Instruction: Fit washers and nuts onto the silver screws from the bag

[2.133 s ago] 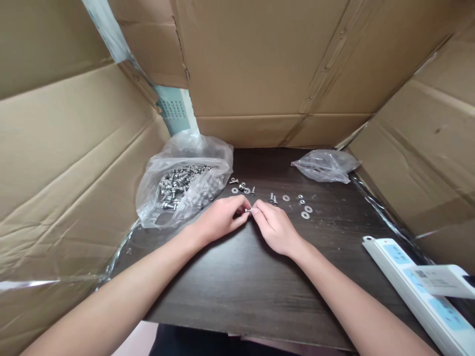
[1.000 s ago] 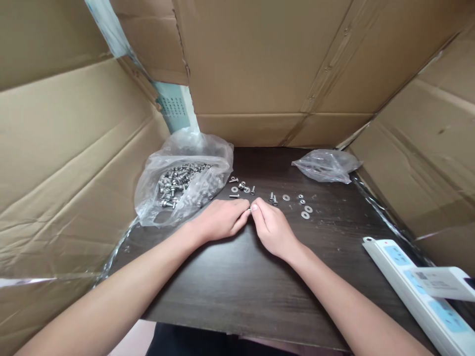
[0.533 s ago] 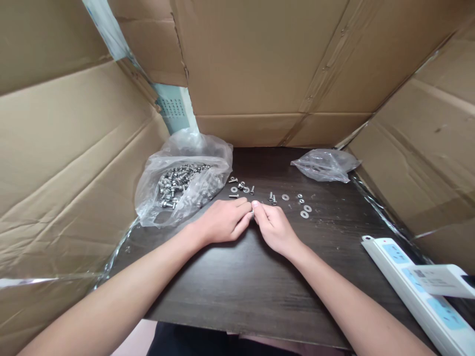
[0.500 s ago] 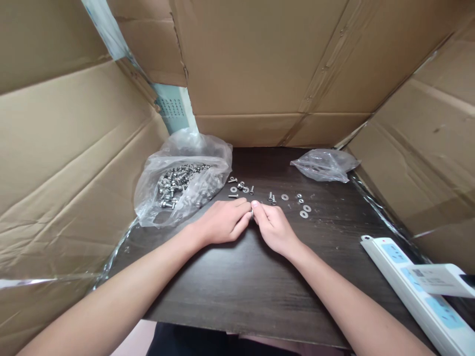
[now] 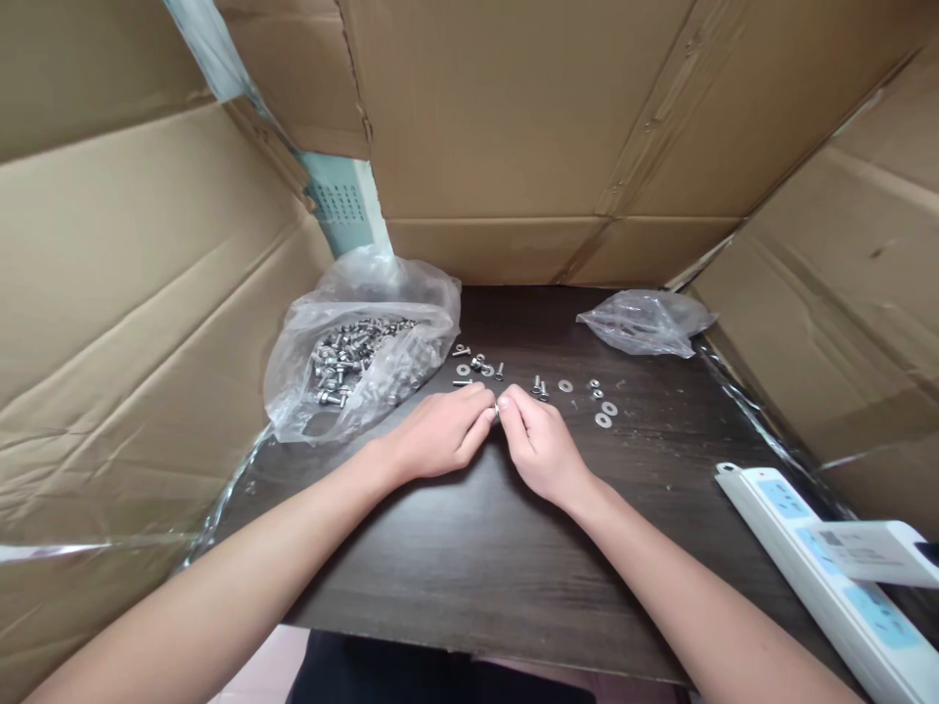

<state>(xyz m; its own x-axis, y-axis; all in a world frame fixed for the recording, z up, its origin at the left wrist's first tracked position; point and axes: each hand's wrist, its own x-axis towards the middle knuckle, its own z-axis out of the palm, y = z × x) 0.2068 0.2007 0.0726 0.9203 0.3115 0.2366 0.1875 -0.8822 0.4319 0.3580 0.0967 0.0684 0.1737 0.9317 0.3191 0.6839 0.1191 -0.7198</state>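
My left hand (image 5: pixel 444 432) and my right hand (image 5: pixel 543 445) meet fingertip to fingertip above the middle of the dark table (image 5: pixel 476 567). Both are closed in a pinch. Between them shows the edge of a small shiny metal washer (image 5: pixel 497 414); whatever else the fingers grip is hidden. Just beyond the hands lie loose bolts (image 5: pixel 539 387), flat washers (image 5: pixel 565 386) and small nuts (image 5: pixel 594 384). To the left, an open clear plastic bag (image 5: pixel 293 391) holds a heap of bolts (image 5: pixel 352 357).
Another clear plastic bag (image 5: pixel 646 321) lies at the back right. On the right edge rests a white power strip (image 5: pixel 814 577) with a white labelled object (image 5: pixel 866 552) across it. Cardboard walls (image 5: pixel 499 117) enclose the table at the back and both sides.
Both hands keep their pinch at nearly the same spot. The whole view has shifted slightly, and the metal edge between the fingers shows a little less.
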